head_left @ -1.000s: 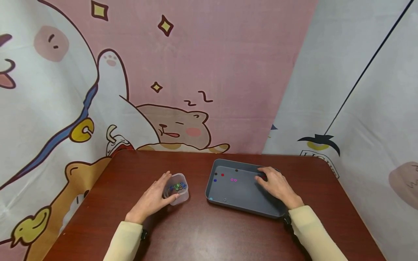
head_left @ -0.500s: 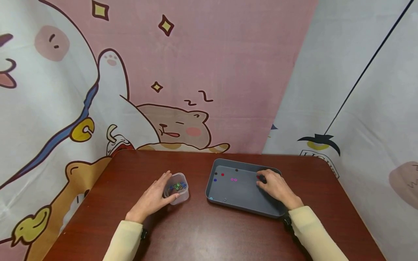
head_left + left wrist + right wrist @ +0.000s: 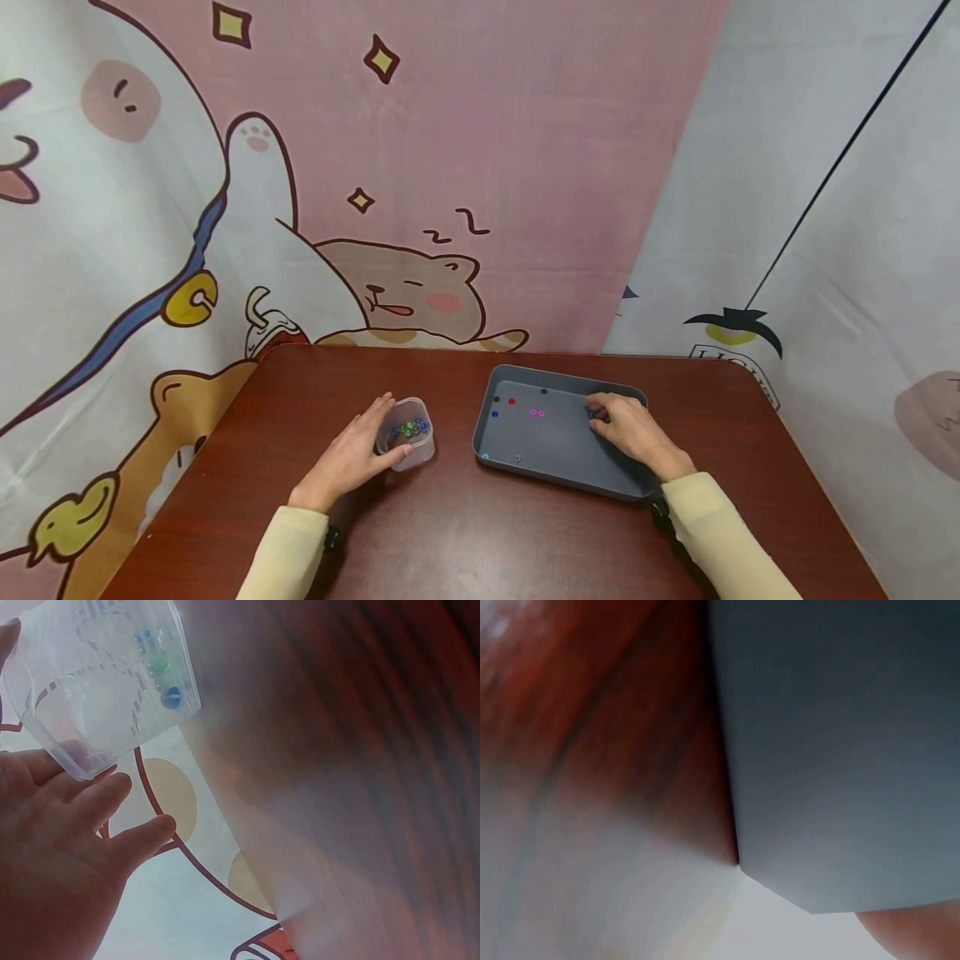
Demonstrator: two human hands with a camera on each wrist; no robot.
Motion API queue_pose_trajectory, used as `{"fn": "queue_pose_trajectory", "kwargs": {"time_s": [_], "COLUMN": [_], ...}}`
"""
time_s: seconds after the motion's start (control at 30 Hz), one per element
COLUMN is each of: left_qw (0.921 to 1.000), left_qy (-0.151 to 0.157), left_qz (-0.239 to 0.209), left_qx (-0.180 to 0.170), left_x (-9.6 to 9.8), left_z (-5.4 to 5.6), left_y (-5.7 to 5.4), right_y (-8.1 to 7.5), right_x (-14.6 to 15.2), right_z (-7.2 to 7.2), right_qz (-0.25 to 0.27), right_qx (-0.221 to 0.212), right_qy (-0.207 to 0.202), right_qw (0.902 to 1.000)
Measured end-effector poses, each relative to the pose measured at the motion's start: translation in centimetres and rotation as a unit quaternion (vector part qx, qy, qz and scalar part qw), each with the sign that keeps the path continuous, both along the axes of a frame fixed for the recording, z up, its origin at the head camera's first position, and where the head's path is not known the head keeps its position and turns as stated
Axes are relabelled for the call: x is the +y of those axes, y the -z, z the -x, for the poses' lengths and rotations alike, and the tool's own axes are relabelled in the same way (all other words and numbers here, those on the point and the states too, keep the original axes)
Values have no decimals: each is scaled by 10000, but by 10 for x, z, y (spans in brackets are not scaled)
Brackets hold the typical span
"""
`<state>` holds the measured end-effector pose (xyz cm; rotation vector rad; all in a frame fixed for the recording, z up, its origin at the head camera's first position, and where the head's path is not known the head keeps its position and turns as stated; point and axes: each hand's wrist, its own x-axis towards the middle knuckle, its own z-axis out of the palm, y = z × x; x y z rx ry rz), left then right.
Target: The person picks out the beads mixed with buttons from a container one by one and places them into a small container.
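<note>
My left hand (image 3: 348, 460) lies against a small clear plastic box (image 3: 425, 454), thumb on its near side and fingers along its left and far side. Several blue and green beads (image 3: 408, 429) lie inside it; in the left wrist view they show through the box wall (image 3: 82, 724). My right hand (image 3: 636, 433) reaches down into the grey tray (image 3: 540, 471), thumb and forefinger bent towards each other. Something small and dark blue (image 3: 596, 412) shows between those fingertips; I cannot tell whether they pinch it. The right wrist view shows mostly the tray's outer wall (image 3: 840, 765).
Elsewhere in the tray lie a red bead (image 3: 512, 402), a blue bead (image 3: 495, 414), two pink rings (image 3: 537, 413), a brown bead (image 3: 543, 392) and a light blue bead (image 3: 485, 457). A brown wooden table (image 3: 465, 533) bears everything, with a cartoon-printed cloth (image 3: 525, 167) behind it.
My right hand's fingers have drawn closer together inside the tray, and the fingertips have shifted slightly left. The left hand and the box stay where they were.
</note>
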<state>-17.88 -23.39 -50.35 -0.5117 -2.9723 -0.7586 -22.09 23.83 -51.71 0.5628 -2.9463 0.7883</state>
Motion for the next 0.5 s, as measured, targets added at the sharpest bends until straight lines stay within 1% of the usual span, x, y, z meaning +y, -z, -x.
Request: {"fn": "queue_pose_trajectory", "kwargs": {"time_s": [0.1,0.23,0.5], "left_qw": [10000,10000,10000], "left_qy": [-12,-27,-21], "left_qz": [8,15,30], "left_qx": [-27,-57,-15], "left_x": [0,1,0], "left_z": [0,0,1], "left_y": [0,-1,1], "right_y": [0,1,-1], "right_x": [0,0,1], "right_z": [0,1,-1], "right_qz": [-58,-266,-517], "right_qx": [43,120,93], "right_qy": [7,16,36], "right_qw": [10000,9996,9986]}}
